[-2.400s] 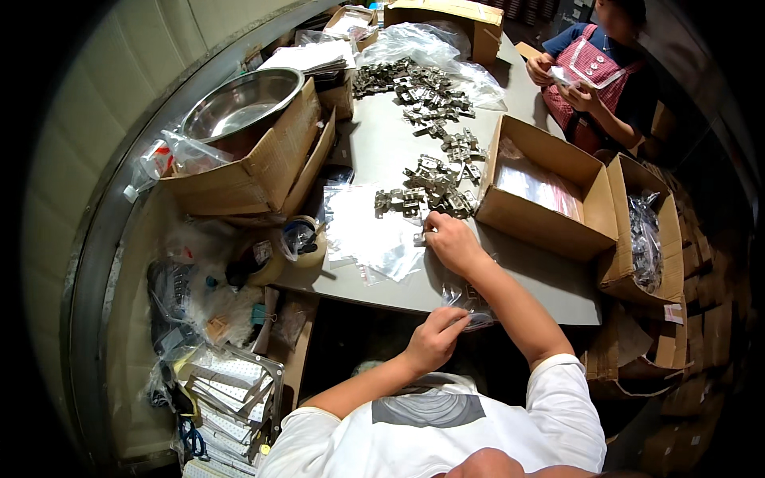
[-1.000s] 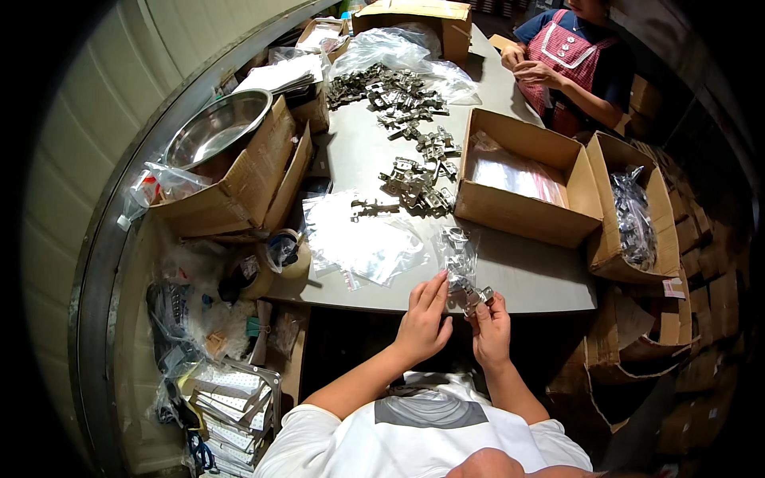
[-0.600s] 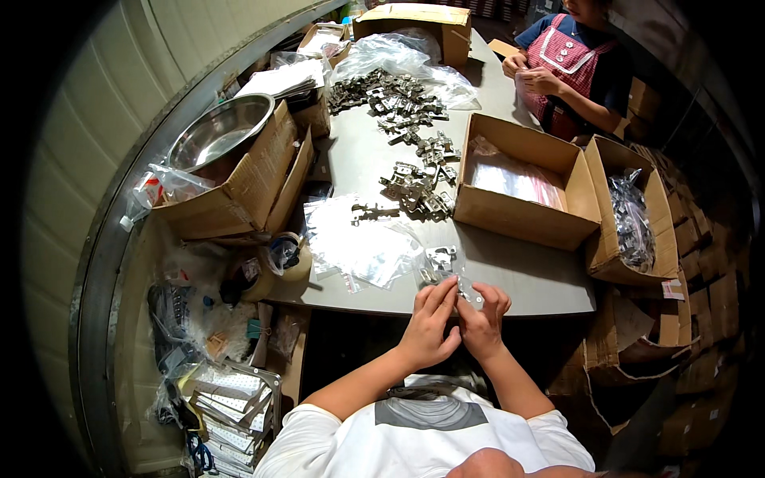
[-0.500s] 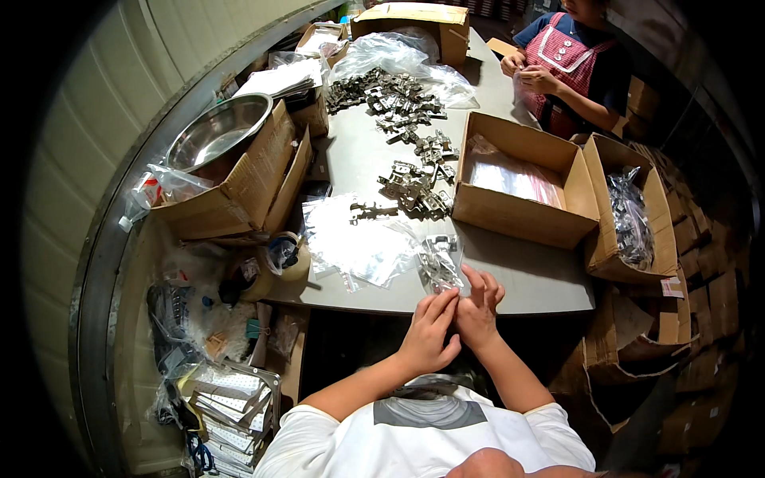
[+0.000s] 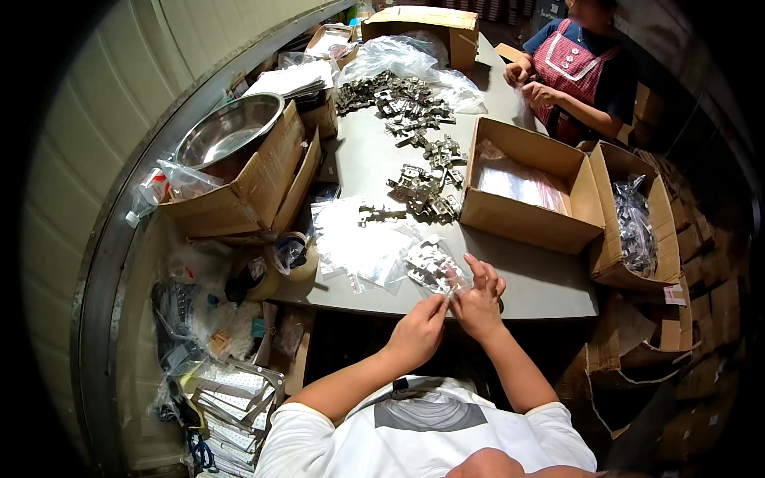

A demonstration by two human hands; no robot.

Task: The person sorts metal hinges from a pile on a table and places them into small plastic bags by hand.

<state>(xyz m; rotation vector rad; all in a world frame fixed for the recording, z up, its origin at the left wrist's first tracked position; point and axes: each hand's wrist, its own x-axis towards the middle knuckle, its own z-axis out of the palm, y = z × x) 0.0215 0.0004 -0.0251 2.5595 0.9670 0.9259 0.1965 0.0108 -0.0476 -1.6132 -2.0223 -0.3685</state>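
A clear plastic bag (image 5: 433,265) holding several shiny metal hinge-like pieces lies at the table's near edge. My left hand (image 5: 417,328) is closed, thumb and fingertips pinching the bag's near edge. Beside it, my right hand (image 5: 480,307) grips the same edge low down, its upper fingers raised and partly stretched along the bag's right side. Left of the bag spreads a pile of flat clear bags (image 5: 351,243). Loose metal hinge pieces (image 5: 426,191) lie heaped beyond, trailing up to a larger heap (image 5: 390,95).
An open carton (image 5: 532,179) with flat plastic bags stands to the right, next to another carton (image 5: 637,219) of bagged metal pieces. A steel basin (image 5: 231,131) rests on a carton at left. Tape rolls (image 5: 295,256) sit at the near left. Across the table, a co-worker (image 5: 574,72) handles a bag.
The filled bag has tilted and spread flatter toward the left. My left hand's fingers have curled from extended to pinching the bag's edge. The whole view has shifted slightly.
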